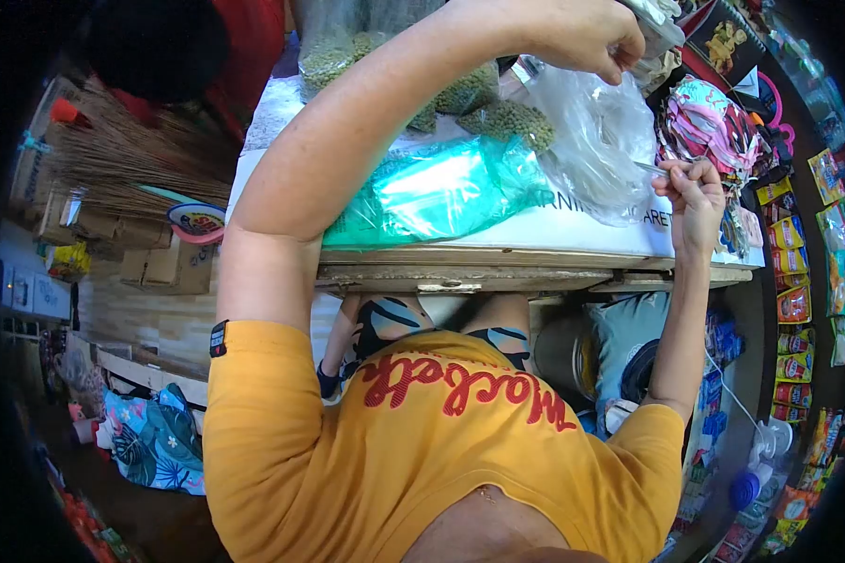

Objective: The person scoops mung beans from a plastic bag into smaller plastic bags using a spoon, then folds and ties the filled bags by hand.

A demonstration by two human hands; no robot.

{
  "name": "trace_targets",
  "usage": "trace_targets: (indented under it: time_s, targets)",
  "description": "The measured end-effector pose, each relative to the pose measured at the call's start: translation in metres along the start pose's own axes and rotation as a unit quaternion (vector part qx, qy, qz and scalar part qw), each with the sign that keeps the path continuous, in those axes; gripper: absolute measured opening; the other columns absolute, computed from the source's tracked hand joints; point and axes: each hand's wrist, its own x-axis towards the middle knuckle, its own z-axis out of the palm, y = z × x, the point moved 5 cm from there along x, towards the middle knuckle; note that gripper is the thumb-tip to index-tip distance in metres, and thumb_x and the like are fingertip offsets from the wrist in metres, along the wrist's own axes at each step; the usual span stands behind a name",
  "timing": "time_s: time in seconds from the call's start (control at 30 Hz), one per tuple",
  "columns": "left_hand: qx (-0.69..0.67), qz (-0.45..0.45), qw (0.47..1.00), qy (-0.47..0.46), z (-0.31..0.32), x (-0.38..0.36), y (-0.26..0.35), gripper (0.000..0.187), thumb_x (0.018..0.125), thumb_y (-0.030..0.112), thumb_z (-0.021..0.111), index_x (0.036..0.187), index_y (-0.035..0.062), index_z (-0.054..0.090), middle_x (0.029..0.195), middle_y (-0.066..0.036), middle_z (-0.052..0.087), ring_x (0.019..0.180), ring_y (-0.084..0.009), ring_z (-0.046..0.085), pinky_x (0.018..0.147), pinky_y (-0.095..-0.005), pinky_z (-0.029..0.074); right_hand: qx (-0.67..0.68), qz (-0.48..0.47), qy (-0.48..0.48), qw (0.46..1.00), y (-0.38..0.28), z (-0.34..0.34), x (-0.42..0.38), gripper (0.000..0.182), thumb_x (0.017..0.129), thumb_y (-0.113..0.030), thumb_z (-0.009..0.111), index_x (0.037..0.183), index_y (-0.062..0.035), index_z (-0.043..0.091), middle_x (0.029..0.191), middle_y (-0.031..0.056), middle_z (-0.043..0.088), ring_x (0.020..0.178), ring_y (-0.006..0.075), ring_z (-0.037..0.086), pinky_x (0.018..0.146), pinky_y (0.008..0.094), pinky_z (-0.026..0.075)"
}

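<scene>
One green plastic bag (441,192) at twelve o'clock on the white surface (629,240), right hand (695,192) at two, fingers pinching one thin pale strip (652,170), one clear plastic bag (596,141) just beside, at least three packs of green beans (507,122) towards twelve, left hand (591,39) at one, fingers curled, hold impossible to tell.

Tabletop (556,228): white surface with dark printed capitals, partly covered; the wooden front edge (498,278) looks worn. Near the front edge, a translucent green plastic bag (432,192) lies spread and wrinkled, with strong glare. Just behind it: clear bags of small green beans (507,124), more of these toward the far left. To the right of the beans, crumpled clear plastic (596,141) covers some lettering. Right end: a pink patterned bundle (709,122); cannot tell whether it rests directly on the surface.
</scene>
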Motion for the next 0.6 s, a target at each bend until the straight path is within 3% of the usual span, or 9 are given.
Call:
trace_targets:
  time_s: [0.27,0.6]
  targets:
    - [-0.008,-0.024,1.000,-0.012,-0.002,-0.003,0.004,0.018,0.073,0.010,0.063,0.084,-0.0044,0.063,0.083,-0.021,0.064,0.083,-0.0328,0.062,0.075,-0.0380,0.047,0.057,0.084,0.049,0.994,0.018,0.014,-0.003,0.013,0.080,0.007,0.051,0.076,-0.0043,0.046,0.083,0.0191,0.063,0.062,0.0212,0.065,0.054,0.0256,0.054]
    - [-0.009,-0.028,0.999,-0.021,-0.005,-0.004,0.008,0.019,0.074,0.010,0.063,0.084,-0.0056,0.062,0.084,-0.022,0.064,0.084,-0.0333,0.062,0.075,-0.0384,0.047,0.087,0.056,0.082,0.991,0.021,-0.008,0.021,0.014,0.081,0.006,0.052,0.080,-0.0057,0.046,0.083,0.0202,0.064,0.065,0.0239,0.066,0.056,0.0278,0.055]
